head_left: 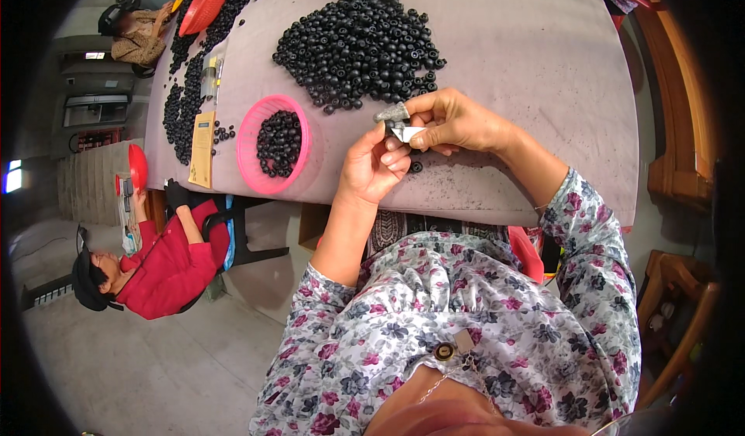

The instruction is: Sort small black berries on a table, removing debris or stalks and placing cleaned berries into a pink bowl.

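My two hands meet over the near side of the table. My right hand (458, 122) pinches a small folded white piece (408, 134), perhaps paper or sandpaper, between thumb and fingers. Grey tape or a finger cover (393, 113) wraps its index finger. Just left of it, my left hand (374, 163) is closed, its fingertips at a small dark thing that looks like a black bead, mostly hidden by the fingers. Below the hands a single black bead (416, 167) lies on the cloth. Ahead is a big heap of black beads (361, 48).
A pink basket (308, 152) holding black beads stands left of my left hand. Past it lie a tan cardboard strip (202, 149), more beads and a red basket (204, 5). A person in red (167, 269) sits left, another person (138, 38) farther off. Dark dust specks the tablecloth (535, 63).
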A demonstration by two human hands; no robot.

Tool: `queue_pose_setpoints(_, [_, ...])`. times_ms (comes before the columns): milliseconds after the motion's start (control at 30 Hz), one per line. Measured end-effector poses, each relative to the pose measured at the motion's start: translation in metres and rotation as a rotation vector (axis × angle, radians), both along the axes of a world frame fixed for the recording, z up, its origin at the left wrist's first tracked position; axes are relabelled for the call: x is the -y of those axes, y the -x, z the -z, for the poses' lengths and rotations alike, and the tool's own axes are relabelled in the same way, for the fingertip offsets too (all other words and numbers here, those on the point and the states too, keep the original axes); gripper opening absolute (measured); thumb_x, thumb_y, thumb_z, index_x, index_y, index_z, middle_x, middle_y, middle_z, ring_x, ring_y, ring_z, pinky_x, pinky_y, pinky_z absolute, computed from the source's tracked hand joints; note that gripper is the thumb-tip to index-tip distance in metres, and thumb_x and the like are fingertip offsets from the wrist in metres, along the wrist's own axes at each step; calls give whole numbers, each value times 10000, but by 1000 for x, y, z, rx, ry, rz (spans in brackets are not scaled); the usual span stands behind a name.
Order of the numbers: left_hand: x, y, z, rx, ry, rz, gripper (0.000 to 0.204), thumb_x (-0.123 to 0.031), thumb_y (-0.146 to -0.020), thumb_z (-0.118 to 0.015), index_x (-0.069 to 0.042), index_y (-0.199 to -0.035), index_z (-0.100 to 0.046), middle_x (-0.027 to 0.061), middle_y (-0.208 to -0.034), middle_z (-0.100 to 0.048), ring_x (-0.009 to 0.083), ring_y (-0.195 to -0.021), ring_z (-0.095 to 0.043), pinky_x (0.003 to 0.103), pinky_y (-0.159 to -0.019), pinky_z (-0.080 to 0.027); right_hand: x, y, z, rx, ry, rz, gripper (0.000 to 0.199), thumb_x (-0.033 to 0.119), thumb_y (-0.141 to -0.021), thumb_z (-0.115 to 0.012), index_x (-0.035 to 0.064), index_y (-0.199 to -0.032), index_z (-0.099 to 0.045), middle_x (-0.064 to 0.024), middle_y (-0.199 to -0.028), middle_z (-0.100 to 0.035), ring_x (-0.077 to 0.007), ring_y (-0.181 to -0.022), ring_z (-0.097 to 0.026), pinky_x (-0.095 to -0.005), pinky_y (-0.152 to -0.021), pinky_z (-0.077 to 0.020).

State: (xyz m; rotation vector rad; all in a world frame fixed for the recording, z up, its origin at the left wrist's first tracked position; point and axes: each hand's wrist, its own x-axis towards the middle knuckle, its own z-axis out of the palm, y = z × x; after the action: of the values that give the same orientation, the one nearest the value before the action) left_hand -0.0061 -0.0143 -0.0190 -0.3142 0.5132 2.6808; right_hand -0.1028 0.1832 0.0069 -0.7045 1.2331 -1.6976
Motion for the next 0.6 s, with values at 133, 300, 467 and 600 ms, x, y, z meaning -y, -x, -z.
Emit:
queue_pose_setpoints(133, [0,-2,-5,-17,40,26,236,-223,-952,-645,-21,-1069,-607,7,-759,-549,93,-608,-503,239,-561,-411,1,2,6,23,52,-22,278,129,-895,-719,23,-1150,-681,39,-738,-609,-24,-523,-459,-192,-453,-334])
queue_pose_setpoints(300, [29,-19,-49,-202,511,-114,229,-187,-957,-647,20,-1056,-633,2,-769,-581,74,-600,-488,214,-543,-397,2,2,9,65,40,88,214,125,-912,-702,16,-1095,-686,23,-747,-624,-25,-527,-481,-186,-451,-353])
queue_pose_setpoints(467, [103,-23,-77,-215,1723,-441,114,-117,-927,-680,-9,-961,-667,26,-740,-618,80,-573,-513,255,-524,-423,6,2,9,38,59,220,188,120,-943,-664,4,-1091,-676,32,-718,-596,-18,-522,-478,-175,-444,-351])
queue_pose_setpoints(600, [101,-16,-66,-304,2226,-452,121,-109,-900,-691,-12,-967,-663,69,-809,-626,143,-598,-564,306,-571,-465,6,-1,5,13,50,260,193,102,-952,-643,-5,-1110,-670,37,-715,-589,-15,-520,-468,-175,-445,-344])
